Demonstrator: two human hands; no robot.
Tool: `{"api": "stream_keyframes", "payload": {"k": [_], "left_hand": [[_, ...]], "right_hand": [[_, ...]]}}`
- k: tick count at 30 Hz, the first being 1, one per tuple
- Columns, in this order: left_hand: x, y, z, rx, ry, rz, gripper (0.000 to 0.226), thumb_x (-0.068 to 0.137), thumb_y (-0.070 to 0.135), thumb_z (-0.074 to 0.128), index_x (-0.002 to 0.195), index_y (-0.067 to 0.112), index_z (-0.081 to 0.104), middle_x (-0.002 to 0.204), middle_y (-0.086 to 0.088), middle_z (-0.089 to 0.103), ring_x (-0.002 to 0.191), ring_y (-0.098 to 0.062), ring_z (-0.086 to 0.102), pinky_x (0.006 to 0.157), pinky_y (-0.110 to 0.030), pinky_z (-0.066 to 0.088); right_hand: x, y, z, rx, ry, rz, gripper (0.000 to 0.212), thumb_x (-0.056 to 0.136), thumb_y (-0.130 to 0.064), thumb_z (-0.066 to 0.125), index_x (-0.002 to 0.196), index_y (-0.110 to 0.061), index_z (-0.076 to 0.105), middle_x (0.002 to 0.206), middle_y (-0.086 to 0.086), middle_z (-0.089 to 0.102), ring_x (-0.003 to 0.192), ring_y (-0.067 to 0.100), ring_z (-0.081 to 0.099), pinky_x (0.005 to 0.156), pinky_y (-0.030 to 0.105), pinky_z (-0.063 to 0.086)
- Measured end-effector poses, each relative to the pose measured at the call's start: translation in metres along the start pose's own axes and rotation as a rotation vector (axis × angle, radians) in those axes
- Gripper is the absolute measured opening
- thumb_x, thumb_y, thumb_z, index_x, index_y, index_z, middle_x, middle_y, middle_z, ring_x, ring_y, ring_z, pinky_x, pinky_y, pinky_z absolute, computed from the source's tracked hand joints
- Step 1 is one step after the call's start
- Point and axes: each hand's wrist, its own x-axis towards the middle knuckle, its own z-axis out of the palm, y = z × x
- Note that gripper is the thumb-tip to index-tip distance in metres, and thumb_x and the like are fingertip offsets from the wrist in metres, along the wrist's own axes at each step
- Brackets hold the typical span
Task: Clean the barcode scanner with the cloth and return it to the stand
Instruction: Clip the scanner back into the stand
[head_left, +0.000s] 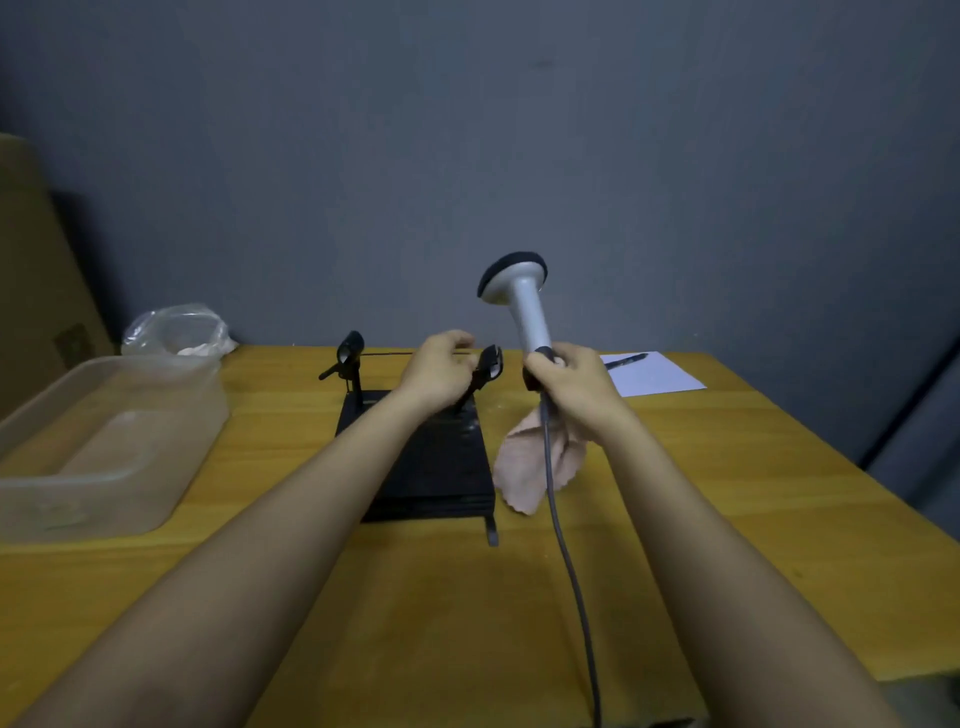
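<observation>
My right hand grips the lower handle of the grey barcode scanner, which stands upright above the table with its dark-rimmed head at the top. A pink cloth hangs below the same hand, and the scanner's grey cable runs down toward me. The black stand sits mid-table, a flat base with two clip-topped posts. My left hand hovers over the right post, fingers loosely curled, with nothing visibly in it.
A translucent plastic tub sits at the left of the wooden table, with a clear plastic bag behind it. A white sheet with a pen lies at the back right. Cardboard leans at far left.
</observation>
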Motion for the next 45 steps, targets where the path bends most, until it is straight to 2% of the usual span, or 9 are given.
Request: {"api": "stream_keyframes", "payload": {"k": [4, 6, 10, 13, 19, 22, 28, 38, 45], "left_hand": [[0.027, -0.023, 0.013, 0.343, -0.192, 0.018, 0.068, 0.083, 0.024, 0.065, 0.14, 0.006, 0.033, 0.151, -0.013, 0.033, 0.142, -0.028, 0.025, 0.11, -0.039, 0.029], [0.04, -0.031, 0.018, 0.414, -0.215, 0.02, 0.073, 0.078, 0.031, 0.07, 0.138, 0.006, 0.036, 0.147, -0.013, 0.037, 0.139, -0.029, 0.027, 0.108, -0.04, 0.032], [0.055, -0.045, 0.025, 0.467, -0.201, 0.046, 0.064, 0.071, 0.045, 0.073, 0.119, 0.009, 0.053, 0.121, -0.009, 0.058, 0.118, -0.029, 0.05, 0.093, -0.042, 0.046], [0.059, -0.057, 0.031, 0.478, -0.221, 0.115, 0.035, 0.076, 0.035, 0.07, 0.1, 0.012, 0.058, 0.096, -0.007, 0.065, 0.092, -0.027, 0.062, 0.075, -0.04, 0.052], [0.059, -0.076, 0.04, 0.363, -0.16, 0.195, 0.019, 0.084, 0.022, 0.059, 0.093, 0.011, 0.046, 0.087, -0.01, 0.057, 0.075, -0.026, 0.055, 0.059, -0.035, 0.039], [0.056, -0.076, 0.044, 0.355, -0.141, 0.23, 0.016, 0.086, 0.017, 0.055, 0.091, 0.012, 0.04, 0.085, -0.007, 0.049, 0.073, -0.023, 0.048, 0.057, -0.033, 0.031], [0.051, -0.077, 0.046, 0.331, -0.125, 0.257, 0.015, 0.088, 0.015, 0.052, 0.089, 0.012, 0.037, 0.084, -0.006, 0.044, 0.071, -0.022, 0.044, 0.058, -0.033, 0.03], [0.049, -0.08, 0.047, 0.32, -0.11, 0.258, 0.014, 0.088, 0.015, 0.053, 0.091, 0.012, 0.04, 0.085, -0.005, 0.047, 0.072, -0.019, 0.046, 0.06, -0.031, 0.034], [0.049, -0.08, 0.051, 0.315, -0.094, 0.263, 0.017, 0.089, 0.016, 0.052, 0.089, 0.016, 0.035, 0.084, -0.002, 0.044, 0.072, -0.017, 0.044, 0.056, -0.028, 0.029]], "right_hand": [[0.024, 0.013, -0.005, 0.09, -0.108, 0.07, 0.022, 0.077, -0.029, 0.055, 0.069, -0.011, 0.061, 0.072, 0.007, 0.058, 0.069, 0.018, 0.051, 0.068, 0.033, 0.039], [0.031, 0.019, -0.004, 0.111, -0.154, 0.096, 0.024, 0.074, -0.035, 0.055, 0.072, -0.012, 0.062, 0.076, 0.006, 0.06, 0.073, 0.018, 0.053, 0.073, 0.035, 0.039], [0.034, 0.028, 0.002, 0.16, -0.183, 0.102, 0.022, 0.08, -0.03, 0.052, 0.074, -0.011, 0.062, 0.082, 0.006, 0.062, 0.078, 0.018, 0.055, 0.077, 0.034, 0.04], [0.035, 0.032, 0.006, 0.173, -0.181, 0.091, 0.021, 0.084, -0.026, 0.05, 0.077, -0.01, 0.062, 0.085, 0.006, 0.064, 0.081, 0.018, 0.057, 0.078, 0.034, 0.041], [0.031, 0.031, 0.018, 0.181, -0.18, 0.008, 0.023, 0.092, -0.017, 0.046, 0.074, -0.009, 0.058, 0.077, 0.002, 0.06, 0.064, 0.0, 0.055, 0.058, 0.01, 0.043], [0.031, 0.03, 0.026, 0.187, -0.179, -0.006, 0.024, 0.094, -0.016, 0.045, 0.073, -0.011, 0.056, 0.071, -0.001, 0.055, 0.056, -0.004, 0.053, 0.053, 0.006, 0.041], [0.027, 0.039, 0.036, 0.089, -0.16, 0.003, 0.025, 0.093, -0.027, 0.047, 0.074, -0.013, 0.057, 0.073, 0.0, 0.058, 0.066, 0.007, 0.055, 0.064, 0.025, 0.043], [0.028, 0.041, 0.041, -0.003, -0.066, -0.026, 0.03, 0.094, -0.027, 0.046, 0.078, -0.005, 0.057, 0.072, 0.005, 0.054, 0.066, 0.016, 0.05, 0.064, 0.034, 0.04], [0.023, 0.047, 0.053, -0.18, -0.016, -0.089, 0.036, 0.093, -0.034, 0.044, 0.084, -0.002, 0.056, 0.087, 0.014, 0.059, 0.08, 0.024, 0.054, 0.071, 0.044, 0.046]]}}
